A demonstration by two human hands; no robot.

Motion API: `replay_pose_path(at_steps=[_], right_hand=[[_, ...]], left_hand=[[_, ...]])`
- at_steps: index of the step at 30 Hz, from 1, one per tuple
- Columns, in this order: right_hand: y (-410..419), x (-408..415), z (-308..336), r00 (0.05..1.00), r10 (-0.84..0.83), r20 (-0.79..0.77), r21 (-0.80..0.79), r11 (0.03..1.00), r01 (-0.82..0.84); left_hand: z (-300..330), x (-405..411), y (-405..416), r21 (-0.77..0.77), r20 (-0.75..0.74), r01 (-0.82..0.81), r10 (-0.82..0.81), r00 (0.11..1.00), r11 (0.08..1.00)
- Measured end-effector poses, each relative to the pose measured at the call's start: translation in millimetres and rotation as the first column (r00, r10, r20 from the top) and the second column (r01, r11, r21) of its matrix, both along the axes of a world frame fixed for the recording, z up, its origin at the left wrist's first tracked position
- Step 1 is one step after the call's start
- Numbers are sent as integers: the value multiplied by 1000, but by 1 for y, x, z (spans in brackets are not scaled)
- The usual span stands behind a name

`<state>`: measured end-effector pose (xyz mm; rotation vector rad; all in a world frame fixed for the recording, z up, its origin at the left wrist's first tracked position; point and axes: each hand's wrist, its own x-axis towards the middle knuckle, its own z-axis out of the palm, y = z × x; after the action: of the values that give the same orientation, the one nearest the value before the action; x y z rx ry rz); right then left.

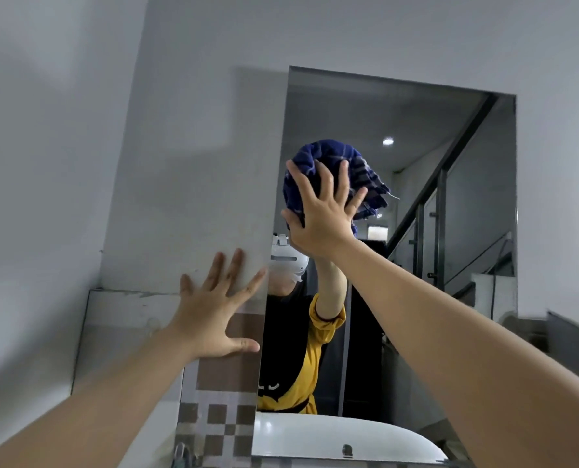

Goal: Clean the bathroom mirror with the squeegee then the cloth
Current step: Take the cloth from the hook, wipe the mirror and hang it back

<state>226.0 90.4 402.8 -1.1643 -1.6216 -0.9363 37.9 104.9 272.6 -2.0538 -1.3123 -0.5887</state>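
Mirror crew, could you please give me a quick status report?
Right hand flat, pressing blue cloth on mirror. Left hand open, braced on wall beside it. No squeegee visible. Nothing obstructing.

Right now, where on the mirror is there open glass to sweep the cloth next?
Open glass lies right of the cloth, toward the mirror right edge, and below the right hand. The left edge is crowded: the left hand presses the wall beside it.
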Motion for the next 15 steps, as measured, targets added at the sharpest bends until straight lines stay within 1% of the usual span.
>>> replay_pose_path(at_steps=[4, 8, 12, 15], right_hand=[[1, 1, -1, 996, -6, 88, 25, 1000, 3], [0, 11, -5, 971, -45, 234, 36, 999, 37], [1, 21, -18, 926, -105, 362, 81, 993, 81], [0, 36, -24, 887, -134, 442, 106, 990, 97]], left_hand=[[-8, -2, 9, 135, -20, 38, -35, 999, 990], [-10, -4, 13, 165, -47, 26, -18, 999, 986], [-15, -3, 17, 213, -10, 80, -80, 997, 974], [-17, -1, 17, 212, 4, 79, -82, 997, 974]])
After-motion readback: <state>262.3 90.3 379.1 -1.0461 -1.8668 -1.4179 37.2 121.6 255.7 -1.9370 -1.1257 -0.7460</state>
